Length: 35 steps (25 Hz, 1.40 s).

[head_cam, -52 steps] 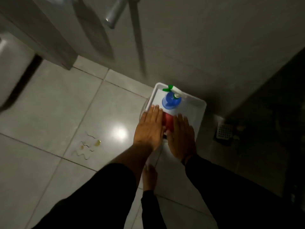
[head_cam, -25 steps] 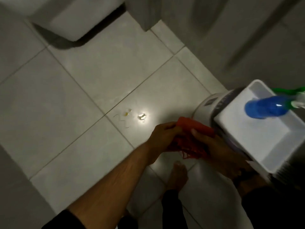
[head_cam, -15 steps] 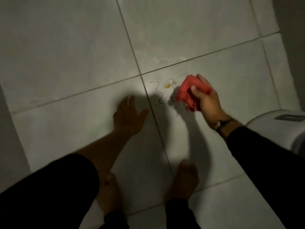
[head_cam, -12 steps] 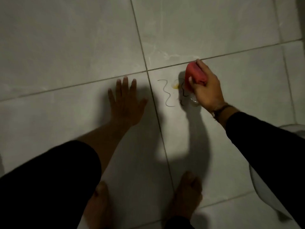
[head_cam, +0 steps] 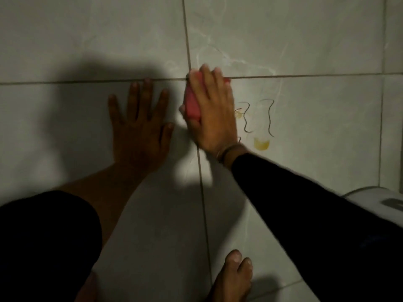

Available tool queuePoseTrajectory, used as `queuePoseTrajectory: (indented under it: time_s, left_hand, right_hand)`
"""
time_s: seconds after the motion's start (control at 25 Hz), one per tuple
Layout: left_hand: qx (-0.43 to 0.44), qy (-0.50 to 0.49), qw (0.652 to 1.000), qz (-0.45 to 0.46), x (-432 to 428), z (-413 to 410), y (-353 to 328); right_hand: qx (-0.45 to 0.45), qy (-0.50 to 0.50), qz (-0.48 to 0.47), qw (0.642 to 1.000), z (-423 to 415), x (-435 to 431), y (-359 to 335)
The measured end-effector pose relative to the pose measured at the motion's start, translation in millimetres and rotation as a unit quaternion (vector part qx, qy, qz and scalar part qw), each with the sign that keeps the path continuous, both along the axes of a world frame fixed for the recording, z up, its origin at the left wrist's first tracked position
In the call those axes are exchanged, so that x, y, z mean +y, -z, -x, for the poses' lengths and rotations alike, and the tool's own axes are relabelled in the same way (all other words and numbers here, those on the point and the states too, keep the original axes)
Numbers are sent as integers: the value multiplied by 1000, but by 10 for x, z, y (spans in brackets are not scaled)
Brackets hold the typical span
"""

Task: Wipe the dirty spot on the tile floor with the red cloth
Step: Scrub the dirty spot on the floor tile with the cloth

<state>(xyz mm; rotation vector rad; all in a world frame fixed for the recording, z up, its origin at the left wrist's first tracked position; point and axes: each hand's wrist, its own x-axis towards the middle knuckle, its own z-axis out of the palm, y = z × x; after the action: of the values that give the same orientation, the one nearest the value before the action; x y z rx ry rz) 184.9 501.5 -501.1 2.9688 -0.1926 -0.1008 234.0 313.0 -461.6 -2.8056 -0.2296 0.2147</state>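
My right hand (head_cam: 212, 115) presses the red cloth (head_cam: 192, 103) flat on the grey tile floor (head_cam: 316, 127), near the crossing of two grout lines. Most of the cloth is hidden under my palm and fingers. The dirty spot lies just right of that hand: thin dark squiggles (head_cam: 269, 117) and a yellow blot (head_cam: 261, 144). My left hand (head_cam: 139, 123) rests flat on the tile to the left, fingers spread, holding nothing.
A white rounded container (head_cam: 381, 200) juts in at the right edge. My bare foot (head_cam: 231, 277) stands on the tile at the bottom centre. Dark shadows of my arms fall across the floor on the left.
My right hand slid the cloth leftward across the stain and now sits left of it, flattened. The yellow blot looks smeared downward. The view has moved closer to the floor.
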Motion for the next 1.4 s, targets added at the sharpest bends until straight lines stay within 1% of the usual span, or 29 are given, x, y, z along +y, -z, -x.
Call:
queuePoseTrajectory:
  time_s: [0.08,0.12,0.16,0.24,0.28,0.32,0.4,0.44,0.48,0.52,0.56,0.6,0.64,0.68,0.72,0.76,0.8,0.84,0.88,0.96,1.0,1.04,1.12,1.16,1.2,1.28,1.32,1.36,1.4]
  left_hand:
    - [7,-6,1000,8,6,5,-29]
    - [10,-7,1000,6,18,11,-27]
    - [10,-7,1000,3,27,15,-18]
    - [5,-3,1000,0,19,11,8]
    - [2,-3,1000,1,15,4,28]
    - [2,-2,1000,3,18,1,46]
    - [2,-3,1000,19,19,6,56]
    - [3,-5,1000,23,28,17,52]
    - [4,-6,1000,24,37,26,47]
    - [6,-7,1000,27,36,28,40]
    - [7,-7,1000,28,29,32,36]
    - [6,-6,1000,27,21,31,38]
    - [6,-4,1000,23,9,26,51]
    - [5,-1,1000,19,12,19,66]
    - [4,2,1000,17,21,13,83]
    - [4,2,1000,19,27,14,90]
    - [4,0,1000,22,38,25,90]
    - [5,-2,1000,24,47,37,84]
    - [7,-3,1000,26,42,35,69]
    - [14,1,1000,24,9,17,55]
    - [14,2,1000,18,5,19,57]
    - [12,0,1000,12,16,27,70]
    - [7,-1,1000,5,29,26,106]
    - [6,2,1000,3,31,20,113]
    - [5,3,1000,2,26,17,117]
    - [11,3,1000,4,26,5,108]
    - [15,2,1000,6,23,4,93]
    - [18,-1,1000,8,23,9,79]
    - [18,-3,1000,10,22,12,69]
  right_hand:
    - [33,-54,11,998,535,-96,-39]
    - [48,-53,16,997,736,-238,-80]
    - [47,-26,23,998,765,-394,-80]
    - [35,80,37,995,437,-501,-18]
    - [17,123,44,991,194,-419,37]
    - [0,132,42,990,23,-273,63]
    - [-13,74,7,997,161,-12,133]
    - [14,34,0,999,485,68,124]
    - [43,-2,25,999,906,45,53]
    - [52,-27,61,996,1265,-118,-32]
    - [57,-21,82,995,1407,-378,-77]
    - [61,23,70,995,1330,-633,-55]
    - [59,103,50,992,1089,-829,-16]
    - [37,183,37,982,754,-934,49]
    - [11,227,36,973,427,-923,83]
    - [-11,219,42,975,247,-849,124]
    - [-19,170,46,984,243,-731,174]
    - [-9,122,38,992,420,-603,218]
    - [30,90,32,995,743,-518,188]
    - [97,83,36,991,1432,-641,-12]
    - [103,107,28,989,1583,-840,-103]
    - [99,148,20,984,1525,-1067,-131]
    - [81,266,24,960,956,-1402,-94]
    - [54,313,33,948,541,-1453,-51]
    - [31,319,34,947,184,-1434,-17]
    - [3,244,34,969,-77,-1189,100]
    - [2,194,33,980,52,-1062,119]
    - [19,153,39,987,314,-994,97]
    - [41,135,54,989,613,-1029,43]
